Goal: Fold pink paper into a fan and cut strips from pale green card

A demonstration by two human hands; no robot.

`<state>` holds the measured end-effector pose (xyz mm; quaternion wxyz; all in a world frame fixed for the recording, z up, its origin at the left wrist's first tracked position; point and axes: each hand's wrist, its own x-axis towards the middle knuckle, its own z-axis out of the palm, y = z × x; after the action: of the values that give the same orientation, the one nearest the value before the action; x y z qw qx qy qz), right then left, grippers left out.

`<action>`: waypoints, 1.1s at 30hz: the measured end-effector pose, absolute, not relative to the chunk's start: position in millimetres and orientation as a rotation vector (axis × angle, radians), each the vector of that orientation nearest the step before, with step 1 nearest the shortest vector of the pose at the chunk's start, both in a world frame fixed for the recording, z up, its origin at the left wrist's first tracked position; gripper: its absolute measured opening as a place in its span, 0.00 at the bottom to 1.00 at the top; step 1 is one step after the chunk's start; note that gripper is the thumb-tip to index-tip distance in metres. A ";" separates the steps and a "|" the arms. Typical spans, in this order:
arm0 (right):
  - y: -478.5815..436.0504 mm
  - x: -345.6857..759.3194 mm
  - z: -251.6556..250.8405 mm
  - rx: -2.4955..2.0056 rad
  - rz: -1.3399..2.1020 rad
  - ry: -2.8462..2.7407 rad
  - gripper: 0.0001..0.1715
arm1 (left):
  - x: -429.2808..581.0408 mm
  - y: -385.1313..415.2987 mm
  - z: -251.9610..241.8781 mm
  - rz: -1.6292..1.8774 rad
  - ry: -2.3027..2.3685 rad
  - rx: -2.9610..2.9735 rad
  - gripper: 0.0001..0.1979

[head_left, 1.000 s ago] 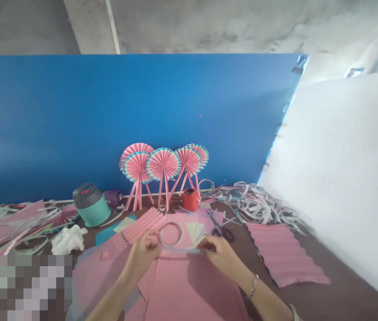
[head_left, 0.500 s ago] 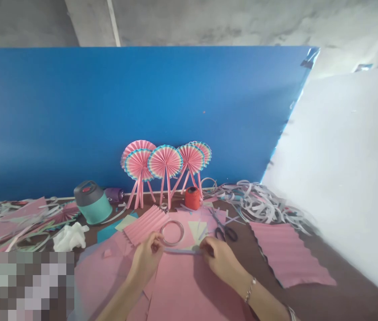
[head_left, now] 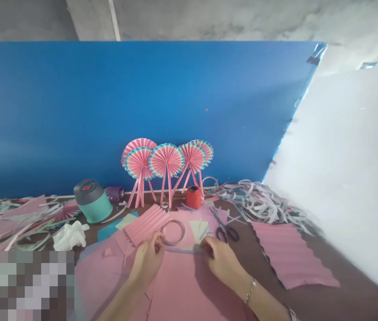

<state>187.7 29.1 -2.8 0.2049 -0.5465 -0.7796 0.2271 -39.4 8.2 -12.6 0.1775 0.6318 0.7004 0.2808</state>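
Paper comes first: one plain pink sheet (head_left: 178,285) lies flat beneath your hands, overlapping others too muddled to count. It should feel light, floppy and quick to crease, so take it by its edges. Around it you have two pleated rectangles (head_left: 294,254), five round fans (head_left: 166,160) and one teal container (head_left: 97,207). Your left hand (head_left: 147,256) and right hand (head_left: 224,261) are pinched narrow. Smaller are one pair of scissors (head_left: 225,226), one tape ring (head_left: 174,244), and the single pale strip (head_left: 184,251) held between your fingertips along the sheet's far edge, likely limp; grip its ends.
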 end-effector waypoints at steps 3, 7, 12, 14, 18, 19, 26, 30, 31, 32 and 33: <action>28.7 187.6 -2.5 -1.542 0.619 -2.187 0.16 | -39.2 8.0 -12.4 0.771 1.989 1.805 0.13; 28.3 188.1 -2.7 -1.535 0.612 -2.187 0.16 | -39.2 7.8 -12.8 0.774 1.988 1.825 0.13; 28.2 188.0 -1.5 -1.527 0.639 -2.157 0.17 | -38.8 6.7 -11.7 0.758 2.002 1.837 0.13; 28.2 187.7 -1.1 -1.527 0.651 -2.148 0.18 | -39.0 6.6 -12.3 0.755 2.010 1.840 0.13; 27.4 187.2 -0.8 -1.526 0.658 -2.138 0.18 | -40.5 7.3 -16.1 0.765 2.003 1.859 0.13; 27.1 187.2 -0.8 -1.529 0.660 -2.141 0.18 | -41.0 7.5 -17.1 0.770 1.997 1.864 0.13; 27.5 187.4 -3.0 -1.538 0.661 -2.151 0.18 | -41.7 7.5 -17.9 0.750 1.983 1.876 0.13; 27.3 187.4 -3.4 -1.563 0.661 -2.158 0.19 | -41.7 7.6 -18.4 0.753 1.981 1.873 0.14; 27.1 187.4 -3.4 -1.571 0.662 -2.160 0.19 | -41.8 7.7 -18.8 0.751 1.981 1.872 0.14; 26.9 187.4 -3.3 -1.575 0.660 -2.163 0.19 | -41.8 7.7 -19.0 0.748 1.980 1.871 0.14; 26.7 187.4 -3.3 -1.576 0.658 -2.165 0.18 | -41.9 7.8 -19.2 0.741 1.980 1.869 0.14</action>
<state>187.4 26.7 -3.3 0.1907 -0.5610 -0.7707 0.2342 -41.9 7.8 -19.2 0.1591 0.6539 0.6927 0.2592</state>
